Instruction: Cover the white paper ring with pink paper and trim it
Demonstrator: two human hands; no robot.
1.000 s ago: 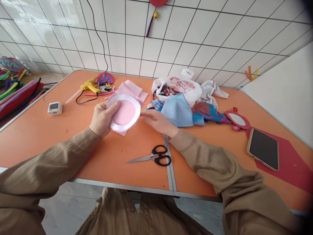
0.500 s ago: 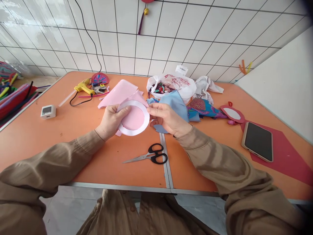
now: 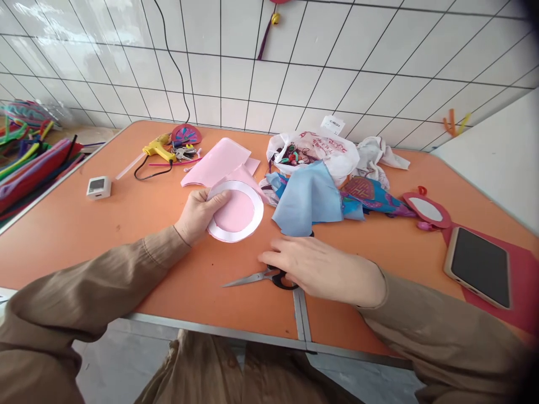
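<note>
Your scissors [image 3: 261,276] lie at the worktop's [image 3: 105,235] near edge, partly under your right hand [image 3: 320,268]. Behind them, your left hand [image 3: 197,213] holds the ring [image 3: 236,213]. The cloth [image 3: 309,196] lies just right of the ring, with the bag [image 3: 320,154] behind it. The glue gun [image 3: 156,148] sits near the far left corner, and the phone [image 3: 480,266] by the right edge.

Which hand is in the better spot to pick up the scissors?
The right hand, most likely: it lies over the black handles of the scissors. The left hand is busy holding the white ring with pink cloth, farther back.
</note>
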